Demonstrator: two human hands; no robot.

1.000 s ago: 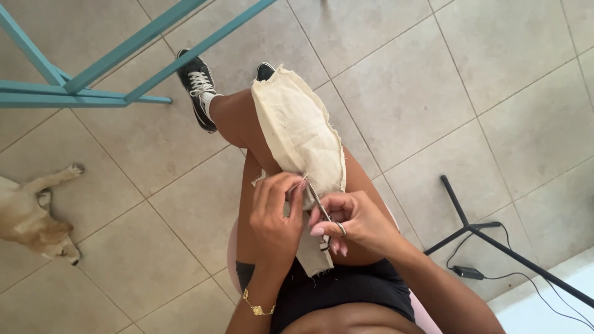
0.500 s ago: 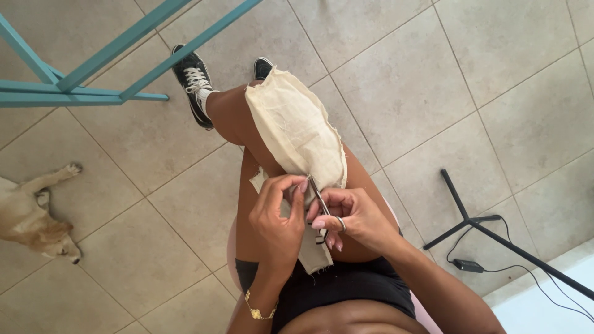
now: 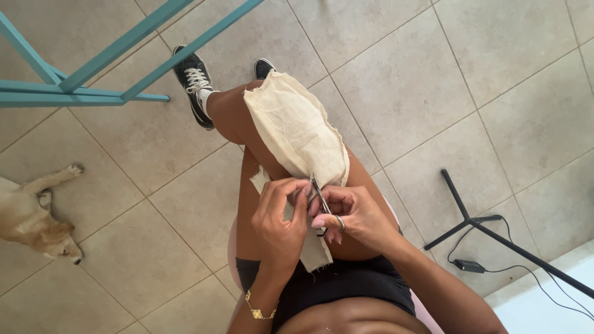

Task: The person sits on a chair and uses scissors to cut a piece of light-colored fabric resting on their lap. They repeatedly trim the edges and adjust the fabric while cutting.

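- Head view looked straight down on a seated person, cream cloth (image 3: 297,133) draped along the right thigh, running from the lap toward twelve o'clock, frayed at its far edge.
- Left hand (image 3: 281,216) was closed on the cloth's near edge, fingers pinching the fabric just at nine o'clock of the blades.
- Right hand (image 3: 352,213) was wrapped around small scissors (image 3: 319,196), a finger through the loop, blades pointing to twelve o'clock and nearly shut against the fabric.
- Both hands touched, right over the lap, with the cloth between them.
- Risk, as I judged it: the blades sat very close to the pinching fingertips (image 3: 304,188), so a slip could nick them.
- Bare thigh lay directly under the fabric; a deep bite could catch skin.
- Loose cloth on a leg might shift and send the cut crooked.
- At nine o'clock a tan dog (image 3: 37,219) lay on the tiled floor (image 3: 495,105); if it got up, it could jog the leg.
- Teal frame (image 3: 93,68) at eleven o'clock, black stand (image 3: 476,219) with cable at four o'clock, both well apart.
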